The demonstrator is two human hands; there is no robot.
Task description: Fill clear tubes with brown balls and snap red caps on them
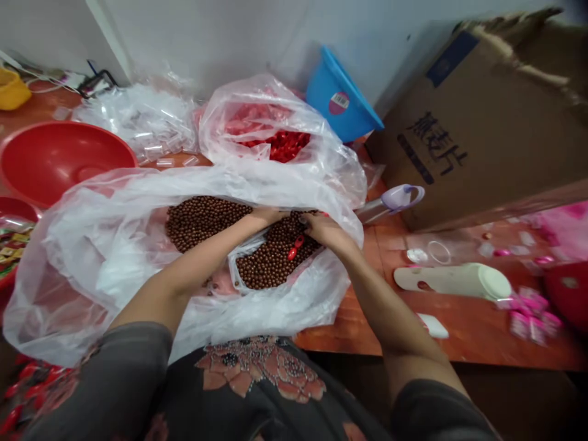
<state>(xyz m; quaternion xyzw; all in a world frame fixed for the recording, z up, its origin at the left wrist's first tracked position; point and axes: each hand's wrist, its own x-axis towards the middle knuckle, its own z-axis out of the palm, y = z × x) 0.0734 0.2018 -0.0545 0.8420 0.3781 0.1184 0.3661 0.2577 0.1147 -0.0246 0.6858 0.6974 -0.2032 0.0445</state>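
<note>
Left hand (265,216) and right hand (323,230) lie on brown beads (271,266) in a clear plastic bag (82,263), whether grasping any cannot be told.

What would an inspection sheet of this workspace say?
Surface: orange wood-grain table, crowded.
Job's things: clear plastic bag holding brown balls, with a small red piece lying on them.
Clutter: red bowl, bag of red pieces, blue plastic basin, pink packets.
Hands: left hand and right hand, both bare, at the brown balls.
Cables: white cable in the far corner.
Surroundings: white wall, cardboard box.
</note>
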